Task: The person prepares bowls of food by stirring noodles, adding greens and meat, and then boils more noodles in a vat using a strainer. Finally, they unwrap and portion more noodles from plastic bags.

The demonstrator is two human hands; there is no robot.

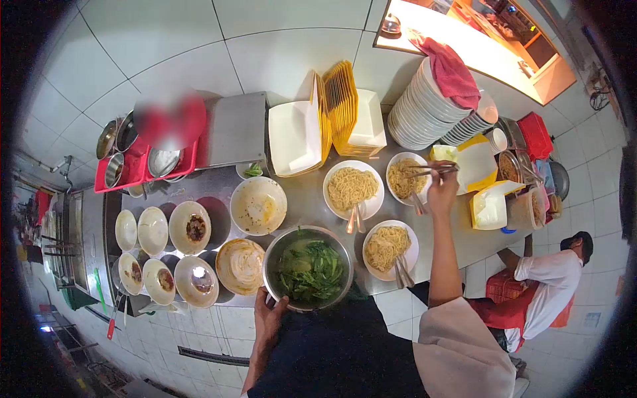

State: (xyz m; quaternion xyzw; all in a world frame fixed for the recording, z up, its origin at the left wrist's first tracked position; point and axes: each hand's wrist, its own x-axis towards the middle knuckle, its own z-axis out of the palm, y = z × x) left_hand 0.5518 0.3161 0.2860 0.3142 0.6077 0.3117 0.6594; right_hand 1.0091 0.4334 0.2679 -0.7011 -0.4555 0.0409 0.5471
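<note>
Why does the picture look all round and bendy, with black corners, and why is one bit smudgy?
Head view: a fisheye lens curves the white wall tiles and darkens the edges; the red tray has a blurred patch over it; the bright orange window glares; the plates of yellow noodles are sharp.

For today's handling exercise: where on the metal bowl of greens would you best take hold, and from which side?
Probably the rim of the metal bowl of greens on its near edge, coming from the person's own side. The bowl is round, handleless and full of leaves in liquid, so only the rim offers a grip. The left hand already holds it there, and plates of noodles crowd the far side.
</note>
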